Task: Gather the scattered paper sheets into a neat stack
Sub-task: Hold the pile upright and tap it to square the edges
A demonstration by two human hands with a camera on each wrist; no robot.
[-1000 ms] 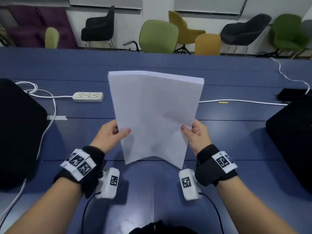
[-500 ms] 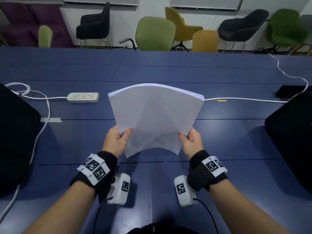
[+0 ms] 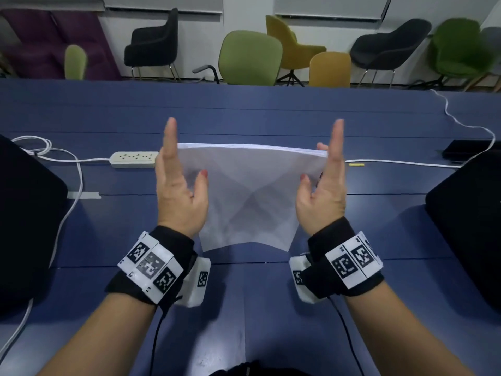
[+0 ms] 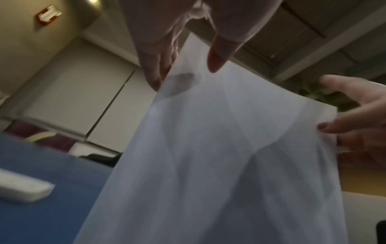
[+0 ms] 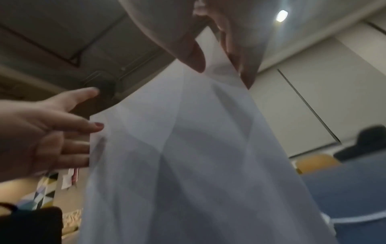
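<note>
A stack of white paper sheets (image 3: 249,191) stands upright on its lower edge over the blue table (image 3: 244,112), bowed a little toward me. My left hand (image 3: 179,169) lies flat against the stack's left edge, fingers straight and pointing up, thumb on the near face. My right hand (image 3: 325,172) mirrors it on the right edge. In the left wrist view the left fingers (image 4: 158,72) touch the paper (image 4: 229,156). The right wrist view shows the right hand (image 5: 219,57) at the top of the paper (image 5: 188,165) and the left hand (image 5: 52,132) at its far edge.
A white power strip (image 3: 134,159) and its coiled cable (image 3: 40,150) lie at the left. Black objects sit at the left edge (image 3: 24,226) and the right edge (image 3: 471,226). A white cable (image 3: 401,162) runs along the right. Chairs (image 3: 250,58) stand beyond the table.
The stack has come down from tilted in the air to standing lower. Both hands let go of its lower corners and slid up flat along its side edges.
</note>
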